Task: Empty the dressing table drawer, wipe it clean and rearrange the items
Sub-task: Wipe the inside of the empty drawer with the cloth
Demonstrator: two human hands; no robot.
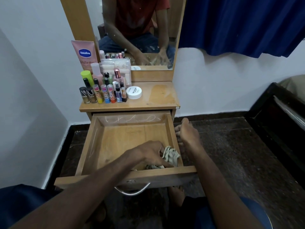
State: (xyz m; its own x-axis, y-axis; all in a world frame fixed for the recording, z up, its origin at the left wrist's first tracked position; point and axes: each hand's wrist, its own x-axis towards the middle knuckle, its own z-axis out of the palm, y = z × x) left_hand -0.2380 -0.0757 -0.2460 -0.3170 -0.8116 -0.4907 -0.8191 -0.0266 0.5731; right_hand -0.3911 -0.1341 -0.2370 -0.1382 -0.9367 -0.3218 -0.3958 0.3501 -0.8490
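Observation:
The wooden drawer (92,139) of the dressing table is pulled out, and its inside holds only a cloth. My left hand (148,154) reaches into the front right corner and grips the crumpled patterned cloth (171,155) against the drawer floor. My right hand (186,131) is outside the drawer, against its right wall, with relaxed fingers and nothing in it. The cosmetics stand on the left of the table top (161,96): several small bottles (105,93), a pink Vaseline tube (85,54), a white round jar (134,92) and a clear plastic box (115,65).
A mirror (140,30) rises behind the table top. White chalk-like scribbles mark the drawer's back wall (132,119). A metal handle (132,190) hangs on the drawer front. A blue curtain (239,22) hangs at the upper right, and dark furniture (277,116) stands at the right on the dark floor.

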